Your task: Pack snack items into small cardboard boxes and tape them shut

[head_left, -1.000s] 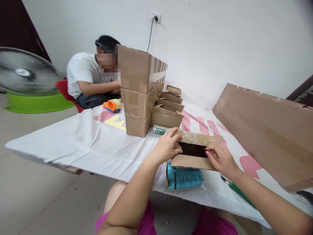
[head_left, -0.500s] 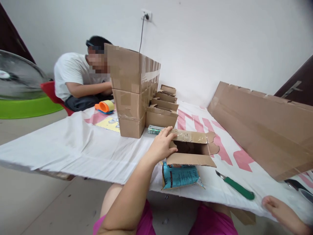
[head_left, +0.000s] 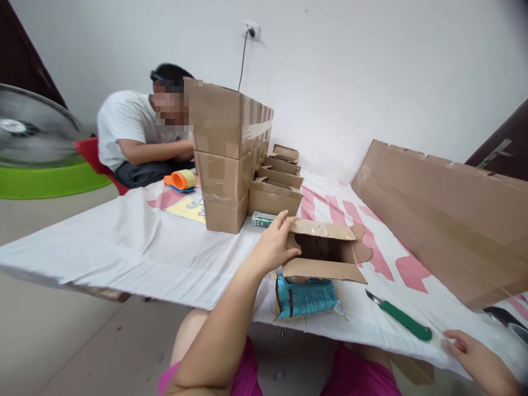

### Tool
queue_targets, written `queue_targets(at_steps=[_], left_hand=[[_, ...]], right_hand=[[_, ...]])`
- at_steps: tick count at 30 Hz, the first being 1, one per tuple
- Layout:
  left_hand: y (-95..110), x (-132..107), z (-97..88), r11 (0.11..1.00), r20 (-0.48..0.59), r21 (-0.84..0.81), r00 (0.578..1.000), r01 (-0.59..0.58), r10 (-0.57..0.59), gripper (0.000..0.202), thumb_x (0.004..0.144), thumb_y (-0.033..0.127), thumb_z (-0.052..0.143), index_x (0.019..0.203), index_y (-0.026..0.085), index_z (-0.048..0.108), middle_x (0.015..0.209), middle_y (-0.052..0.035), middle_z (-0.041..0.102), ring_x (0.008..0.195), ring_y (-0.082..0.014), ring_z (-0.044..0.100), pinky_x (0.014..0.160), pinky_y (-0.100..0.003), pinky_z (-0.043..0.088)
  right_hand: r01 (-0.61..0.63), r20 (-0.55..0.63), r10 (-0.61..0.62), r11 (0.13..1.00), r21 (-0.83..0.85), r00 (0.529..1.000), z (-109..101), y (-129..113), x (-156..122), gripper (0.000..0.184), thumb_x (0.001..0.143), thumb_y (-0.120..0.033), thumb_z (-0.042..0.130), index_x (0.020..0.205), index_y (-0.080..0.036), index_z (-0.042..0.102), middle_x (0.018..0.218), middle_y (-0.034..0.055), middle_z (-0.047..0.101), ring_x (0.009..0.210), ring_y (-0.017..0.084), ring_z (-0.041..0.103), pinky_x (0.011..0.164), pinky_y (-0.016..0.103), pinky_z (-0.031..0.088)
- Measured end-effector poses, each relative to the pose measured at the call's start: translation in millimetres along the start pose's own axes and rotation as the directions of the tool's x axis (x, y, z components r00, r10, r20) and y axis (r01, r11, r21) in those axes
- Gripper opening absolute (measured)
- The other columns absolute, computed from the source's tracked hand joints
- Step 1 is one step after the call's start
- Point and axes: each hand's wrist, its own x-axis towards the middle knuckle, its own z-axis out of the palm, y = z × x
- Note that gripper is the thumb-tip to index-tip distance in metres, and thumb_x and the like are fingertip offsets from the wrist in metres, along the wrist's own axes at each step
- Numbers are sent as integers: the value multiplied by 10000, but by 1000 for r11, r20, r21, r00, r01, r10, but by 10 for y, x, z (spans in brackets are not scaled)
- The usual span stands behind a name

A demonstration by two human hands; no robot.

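My left hand [head_left: 274, 246] grips the left end of a small open cardboard box [head_left: 328, 253] on the white cloth, thumb on the near side and fingers over the far flap. The box's flaps stand apart and its inside is dark. A teal packet [head_left: 307, 297] lies just in front of the box at the table edge. My right hand [head_left: 474, 357] rests at the table's near right edge with fingers loosely stretched and nothing in it. A green-handled knife [head_left: 402, 319] lies between that hand and the box.
A stack of three taped boxes [head_left: 229, 154] and a row of low boxes [head_left: 278, 184] stand behind. A large flat cardboard sheet [head_left: 445, 214] leans at the right. Another person in a white shirt [head_left: 136, 132] sits at the far left by an orange tape roll [head_left: 181, 180]. A fan [head_left: 33, 126] stands left.
My right hand has left the box's flap and dropped to the table's near right edge beside the knife. The box's flaps have sprung open. My left hand has kept its hold.
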Motion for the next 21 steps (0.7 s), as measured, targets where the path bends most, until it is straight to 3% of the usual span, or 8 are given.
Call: queue_targets(at_steps=[2,6,12,17,21], left_hand=[[-7,-3,-7,999,-23,-42,999,29,-30,850,690,234,762,1408,250,307,1534,-163,262,1403,-323,329,1089,-480,383],[-29,-10,-1,996,-40,-79,999,34,-37,893,713,229,737,1433,242,209,1502,-166,323,1400,-307,336,1097,-467,369],[-43,2,40,991,-81,-101,992,88,-96,738,690,262,748,1294,217,327,1338,-139,482,1231,-305,533,988,-431,458],[-22,14,11,980,-25,-124,987,152,-156,675,676,283,756,1218,187,366,1347,-176,477,1241,-323,519,988,-446,450],[-45,0,-12,975,-74,-186,987,125,-141,632,661,268,746,1182,209,392,1260,-114,518,1183,-271,551,966,-404,461]], right_hand=[[-18,45,18,1000,14,999,-9,-103,-18,347,532,-584,548,648,-291,694,653,47,714,636,310,678,604,423,512],[67,-35,-67,998,-1,997,11,-438,-42,366,614,-618,497,672,-303,674,771,39,736,719,309,683,642,416,511],[280,-62,-276,959,54,959,111,-1141,-227,404,760,-639,467,686,-266,601,677,21,658,596,213,596,580,328,491],[484,-49,-486,845,229,872,423,-1669,-308,327,838,-539,498,757,-238,595,840,59,669,767,213,623,689,325,517],[474,-197,-433,761,443,880,805,-2075,-101,419,781,-531,589,1046,-206,590,1000,109,683,833,253,658,672,394,553]])
